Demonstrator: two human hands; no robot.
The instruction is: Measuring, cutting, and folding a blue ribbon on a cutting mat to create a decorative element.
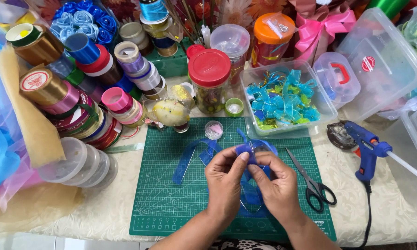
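I have both hands over the green cutting mat (171, 194), the left hand (224, 178) and right hand (275, 183) each pinched shut on the sheer blue ribbon (254, 149), which is gathered into a loop between the fingertips while its tail trails left across the mat. I judge this as the loop-forming step of a bow, though the fold itself is partly hidden behind my thumbs. The next move needs a firm pinch, with scissors (310, 180) just right.

Home craft table, green gridded cutting mat (171, 194), stacked shiny ribbon spools (74, 99), blue plastic glue gun (368, 150), black-handled scissors (312, 183)
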